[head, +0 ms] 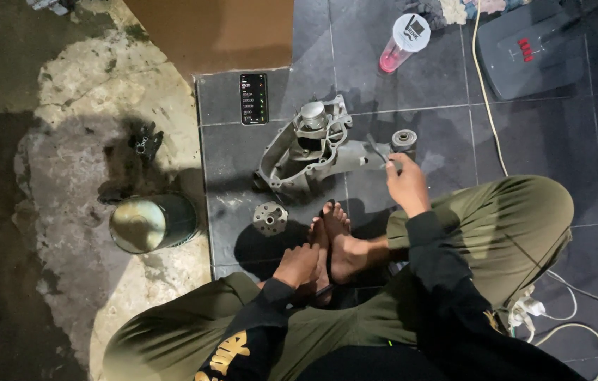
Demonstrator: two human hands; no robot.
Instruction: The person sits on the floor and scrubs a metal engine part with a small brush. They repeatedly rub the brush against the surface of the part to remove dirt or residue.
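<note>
I sit cross-legged on dark floor tiles. A grey metal engine casing [304,149] lies on the tiles in front of my bare feet [334,240]. My right hand [405,182] is at the casing's right arm and grips a thin dark tool [377,150] there, next to a small round rubber-and-metal bushing [404,140]. My left hand [296,264] rests on my foot, fingers curled, holding nothing that I can see. A round perforated metal part [270,218] lies on the tile just left of my feet.
A smartphone [254,99] with a lit screen lies beyond the casing. A metal tin [151,223] and a small dark part [146,140] sit on rough concrete to the left. A pink bottle with a white lid [405,42], a dark plastic cover [532,49] and cables [489,106] lie to the right.
</note>
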